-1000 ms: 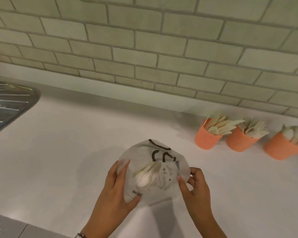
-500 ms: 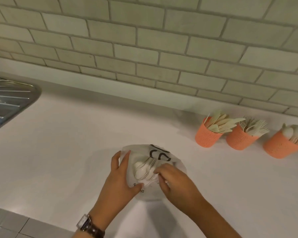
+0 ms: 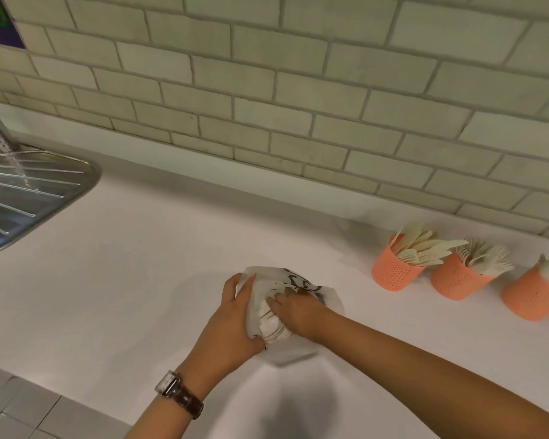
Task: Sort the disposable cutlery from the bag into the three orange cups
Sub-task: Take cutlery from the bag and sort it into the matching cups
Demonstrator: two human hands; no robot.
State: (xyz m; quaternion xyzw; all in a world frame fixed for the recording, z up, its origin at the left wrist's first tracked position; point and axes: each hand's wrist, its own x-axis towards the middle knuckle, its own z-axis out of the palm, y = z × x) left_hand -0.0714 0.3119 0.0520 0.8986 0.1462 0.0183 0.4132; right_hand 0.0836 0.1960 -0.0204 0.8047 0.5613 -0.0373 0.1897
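A translucent white bag [image 3: 328, 301] with black print lies on the white counter [image 3: 124, 280]. My left hand [image 3: 229, 324] grips its left edge between thumb and fingers. My right hand [image 3: 298, 315] is pushed into the bag's mouth, its fingertips blurred behind the plastic. White spoons [image 3: 268, 324] show inside, just under that hand. At the right stand three orange cups: one with knives [image 3: 390, 275], one with forks [image 3: 454, 282], one with spoons [image 3: 530, 301].
A steel sink drainer [image 3: 29, 198] takes up the counter's left end. A tiled wall [image 3: 267, 90] runs along the back. The counter's front edge cuts across the lower left, with grey floor tiles [image 3: 19, 413] below it.
My right hand let go of the bag's right edge and went inside it. The bag has sunk lower and flatter on the counter. The view has shifted left.
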